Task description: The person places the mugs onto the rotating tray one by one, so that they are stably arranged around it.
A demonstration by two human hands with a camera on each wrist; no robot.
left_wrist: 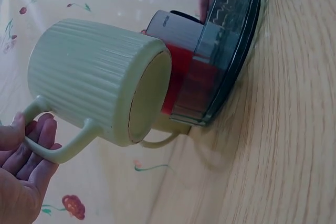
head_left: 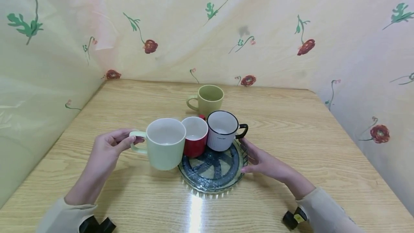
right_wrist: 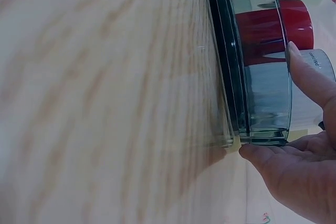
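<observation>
My left hand (head_left: pixel 113 145) grips the handle of a pale green ribbed mug (head_left: pixel 165 150), held up at the left edge of a round glass tray (head_left: pixel 211 186). Its bare underside faces the left wrist camera. My right hand (head_left: pixel 262 159) holds the tray's right side, with the thumb (right_wrist: pixel 307 74) at the rim and fingers along the outer wall. Inside the tray, at the back, stand a red mug (head_left: pixel 195 146) with a white interior and a white mug (head_left: pixel 221 137) with a black rim and handle. The tray's dark base ring shows through the glass.
Behind the tray stands an olive-green mug (head_left: pixel 210 98), its handle pointing left. The wooden table (head_left: pixel 291 118) runs back to a hanging flowered sheet (head_left: pixel 181 28), which also closes off both sides.
</observation>
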